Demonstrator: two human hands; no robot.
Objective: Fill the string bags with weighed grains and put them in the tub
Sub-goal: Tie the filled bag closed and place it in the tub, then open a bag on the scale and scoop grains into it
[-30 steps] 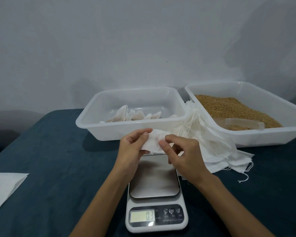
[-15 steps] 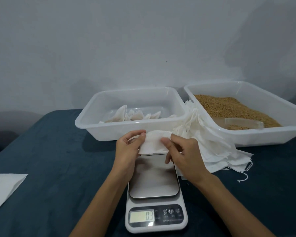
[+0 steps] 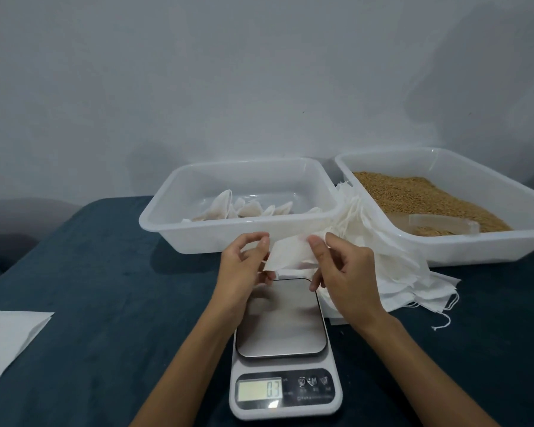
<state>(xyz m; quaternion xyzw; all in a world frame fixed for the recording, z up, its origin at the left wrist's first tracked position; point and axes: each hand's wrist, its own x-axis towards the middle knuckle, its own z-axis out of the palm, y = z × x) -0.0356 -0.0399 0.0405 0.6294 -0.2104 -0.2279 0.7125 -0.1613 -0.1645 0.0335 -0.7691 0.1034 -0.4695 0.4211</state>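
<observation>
Translucent glossy plastic tub [image 3: 167, 224], thin matt cloth bag [image 3: 287, 252], brushed metal scale [image 3: 282, 315] w/ plastic body, velvety tablecloth [image 3: 105, 303]

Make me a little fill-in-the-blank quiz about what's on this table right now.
1. Both hands, left and right, pinch a small white ____.
2. That bag is held above the metal plate of the ____.
3. The right tub holds brown ____.
4. The left tub holds several ____ bags.

Missing words: bag; scale; grains; white

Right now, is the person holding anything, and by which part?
Yes: one white string bag, held above the scale. The left hand pinches its left edge, the right hand its right edge.
</observation>
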